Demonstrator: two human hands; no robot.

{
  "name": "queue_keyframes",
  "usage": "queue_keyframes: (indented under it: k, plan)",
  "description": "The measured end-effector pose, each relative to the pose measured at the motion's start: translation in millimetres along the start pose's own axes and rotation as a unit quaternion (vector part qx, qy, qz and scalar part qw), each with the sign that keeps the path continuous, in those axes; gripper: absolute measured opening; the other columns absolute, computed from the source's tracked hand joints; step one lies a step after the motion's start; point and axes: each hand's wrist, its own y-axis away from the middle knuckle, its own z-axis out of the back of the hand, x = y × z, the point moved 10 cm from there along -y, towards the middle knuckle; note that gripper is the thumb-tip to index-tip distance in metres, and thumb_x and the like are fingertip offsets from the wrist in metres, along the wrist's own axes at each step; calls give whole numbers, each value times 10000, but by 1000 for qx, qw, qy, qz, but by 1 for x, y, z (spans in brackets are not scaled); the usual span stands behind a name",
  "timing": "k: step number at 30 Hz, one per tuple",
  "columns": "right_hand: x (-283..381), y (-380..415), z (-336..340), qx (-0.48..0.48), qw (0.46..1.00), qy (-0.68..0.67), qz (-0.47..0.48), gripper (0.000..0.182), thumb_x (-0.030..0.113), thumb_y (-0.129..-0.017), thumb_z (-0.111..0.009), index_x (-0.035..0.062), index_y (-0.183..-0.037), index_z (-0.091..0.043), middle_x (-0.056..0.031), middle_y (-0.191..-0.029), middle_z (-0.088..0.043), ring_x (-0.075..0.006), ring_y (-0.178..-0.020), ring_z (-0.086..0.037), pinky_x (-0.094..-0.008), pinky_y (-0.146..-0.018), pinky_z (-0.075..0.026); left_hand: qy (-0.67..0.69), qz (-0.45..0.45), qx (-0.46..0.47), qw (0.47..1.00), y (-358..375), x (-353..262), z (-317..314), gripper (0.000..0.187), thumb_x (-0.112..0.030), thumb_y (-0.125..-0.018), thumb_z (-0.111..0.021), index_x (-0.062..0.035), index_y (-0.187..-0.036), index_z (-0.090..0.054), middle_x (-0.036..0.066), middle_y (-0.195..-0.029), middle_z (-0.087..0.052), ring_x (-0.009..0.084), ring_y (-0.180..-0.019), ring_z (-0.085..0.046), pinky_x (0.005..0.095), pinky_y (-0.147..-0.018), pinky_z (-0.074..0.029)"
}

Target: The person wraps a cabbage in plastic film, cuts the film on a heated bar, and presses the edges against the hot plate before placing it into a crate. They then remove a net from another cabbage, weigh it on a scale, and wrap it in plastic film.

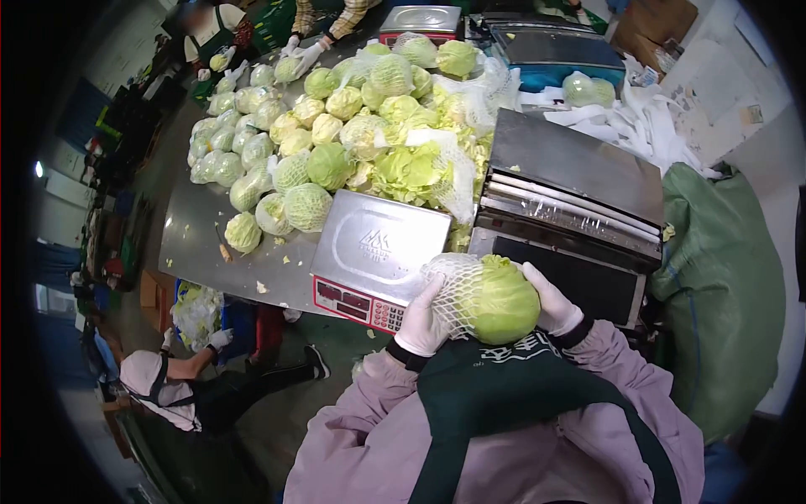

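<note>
Between my two gloved hands is a green cabbage (pixel 509 304), held in front of my apron. White foam netting (pixel 453 290) covers its left part, while the right part is bare. My left hand (pixel 424 322) grips the netted side, fingers partly hidden behind it. On the bare side, my right hand (pixel 552 304) presses with its fingers around the edge. Just left of the cabbage lies a digital scale (pixel 382 239) with a bare metal plate and a red-framed keypad. Behind the cabbage stands a wrapping machine (pixel 571 210) with rollers.
Many cabbages (pixel 344 102), some netted or bagged, and loose leaves (pixel 411 172) cover the metal table (pixel 201 244). A green sack (pixel 718 294) stands at right, below white netting (pixel 642 126). Co-workers' gloved hands (pixel 302 57) are at the far side; another person (pixel 193 378) bends over a bin at left.
</note>
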Motion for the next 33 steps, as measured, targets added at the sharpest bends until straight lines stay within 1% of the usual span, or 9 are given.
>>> queue_keyframes:
  k: [9,12,14,17,19,22,24,26,33]
  plan:
    - [0,-1,-11,81,948,-301,-68,588,465,-1000,-303,48,-1410,-368,-157,-1429,-413,-297,-1308,-421,-444,-1121,-291,-290,-108,-54,949,89,-80,53,501,-279,-937,-522,21,-1331,-447,137,-1252,-567,289,-1111,-580,419,-965,-459]
    - [3,-5,-9,101,940,-320,-62,606,504,-986,-305,86,-1420,-364,-151,-1439,-401,-315,-1322,-399,-489,-1125,-270,-713,54,-136,686,155,-116,207,511,-342,-905,-565,2,-1280,-528,125,-1204,-612,257,-1048,-618,364,-924,-481]
    - [5,-9,-10,113,941,-315,-58,611,519,-980,-308,105,-1426,-360,-144,-1445,-396,-321,-1329,-388,-509,-1124,-263,-911,242,-236,238,203,-127,222,463,-342,-851,-655,-20,-1181,-614,131,-1101,-666,242,-964,-648,314,-867,-498]
    - [4,-15,-15,90,935,-336,-68,617,535,-974,-314,126,-1433,-351,-134,-1444,-400,-303,-1343,-370,-515,-1116,-275,-851,108,-304,415,193,-135,202,396,-345,-812,-708,-29,-1048,-674,137,-987,-694,259,-867,-660,287,-814,-503]
    - [29,-22,-32,92,869,463,150,622,551,-966,-322,129,-1422,-365,-117,-1441,-407,-284,-1341,-372,-522,-1107,-286,-726,-138,-277,614,155,-122,106,235,-189,-801,-732,-8,-936,-665,91,-856,-677,220,-824,-649,301,-795,-504]
    - [-3,-41,-31,94,987,-123,-36,649,596,-942,-352,135,-1395,-402,-97,-1425,-427,-264,-1331,-385,-509,-1090,-318,-684,-321,-73,651,97,-85,6,808,-183,-697,-821,18,-1357,-400,180,-1320,-463,279,-1236,-445,366,-1044,-346]
    - [-2,-53,-35,59,990,124,35,679,642,-916,-372,155,-1387,-407,-73,-1409,-445,-259,-1307,-415,-528,-1056,-354,-628,-348,-11,696,68,-62,-29,1053,-241,-638,-856,23,-1439,-225,214,-1411,-335,322,-1342,-313,400,-1113,-251]
    - [-48,-58,-37,-1,971,-143,-190,713,680,-896,-374,184,-1409,-368,-72,-1401,-451,-249,-1293,-432,-559,-1018,-382,-719,-385,-35,577,58,-58,-50,1155,-256,-637,-862,1,-1477,-111,196,-1475,-256,312,-1370,-287,413,-1107,-279]
    - [-94,-94,-36,-9,964,66,-259,751,706,-896,-327,195,-1446,-301,-109,-1393,-455,-360,-1157,-543,-557,-927,-455,-505,-355,-60,784,39,-99,37,1049,-135,-663,-838,-25,-1463,-169,188,-1383,-385,271,-1278,-417,386,-1068,-346]
